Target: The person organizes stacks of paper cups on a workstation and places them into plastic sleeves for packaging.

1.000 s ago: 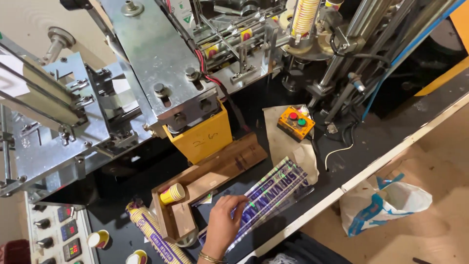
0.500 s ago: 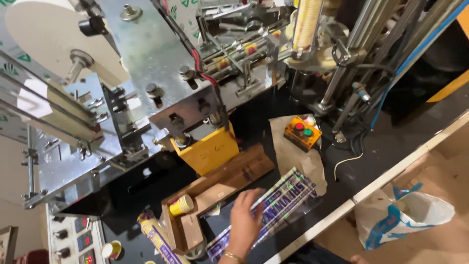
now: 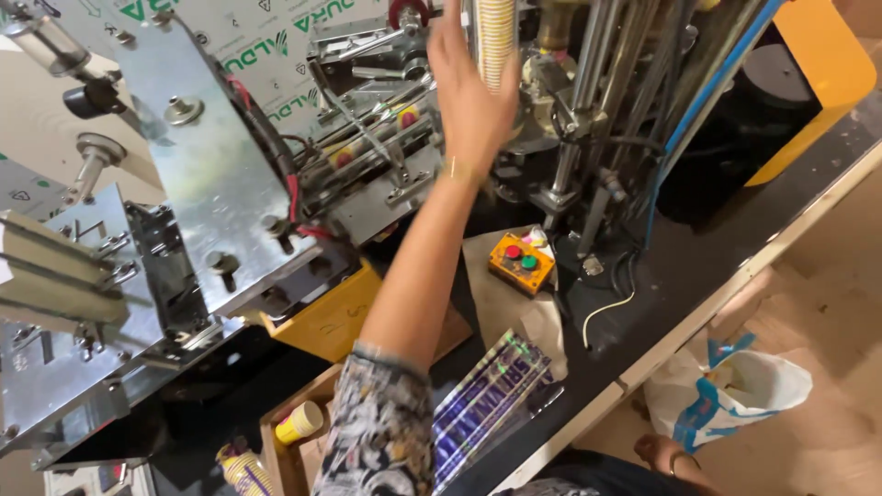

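A large metal machine of plates, rods and rollers fills the far and left part of the scene, standing on a dark worktable with a pale edge that runs off to the right. Near the table's right edge a white and blue plastic bag sits on the floor. On the table near the person lies a flat pack of purple printed sheets, and beside it to the left an open wooden tray holds a single yellow paper cup on its side. A small orange control box with a red and a green button rests on brown paper just far of the purple pack. One hand, with a patterned sleeve on the arm, is raised to the far side with its fingers spread and lies against a tall column of nested paper cups standing upright in the machine's feeder; which of the person's hands it is cannot be told for sure, and the other is out of view. The stack looks light and thin-walled, easy to crush or to knock askew, so it would best be held gently around its sides with an open palm rather than pinched at a rim.
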